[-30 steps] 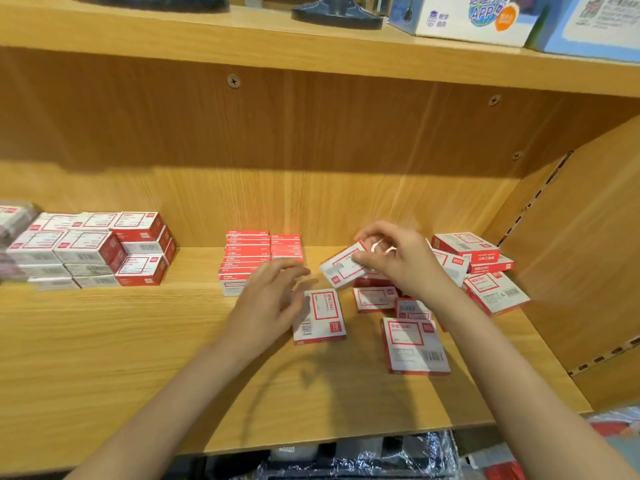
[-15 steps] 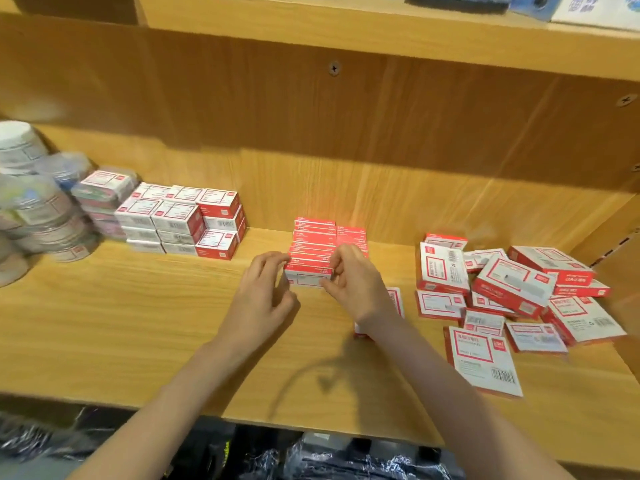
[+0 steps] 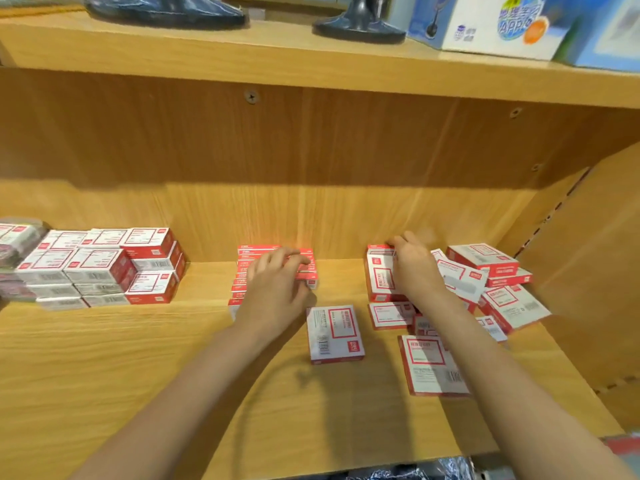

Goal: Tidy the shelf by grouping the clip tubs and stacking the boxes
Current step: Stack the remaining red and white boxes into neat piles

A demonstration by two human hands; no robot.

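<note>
A central stack of flat red-and-white boxes [image 3: 273, 252] stands at the back of the wooden shelf [image 3: 104, 358]. My left hand [image 3: 277, 289] rests on the stack's front with its fingers laid over the top boxes. To the right lies a loose pile of the same boxes [image 3: 498, 303]. My right hand [image 3: 412, 268] reaches into that pile, and its fingers curl over the top edge of a box leaning upright [image 3: 379, 275]. One box [image 3: 334, 332] lies flat between my arms. Another flat box [image 3: 426, 362] is partly under my right forearm.
A neat block of thicker red-and-white boxes [image 3: 104, 268] fills the left, with a blurred plastic-wrapped pack [image 3: 14, 240] at the left edge. The shelf's side wall [image 3: 588, 271] closes the right. On the upper shelf stand dark bases [image 3: 360, 26] and a blue-and-white carton [image 3: 485, 26].
My right hand left the central stack and moved right to the loose pile, taking hold of a leaning box. My left hand stayed at the stack. The view swung right.
</note>
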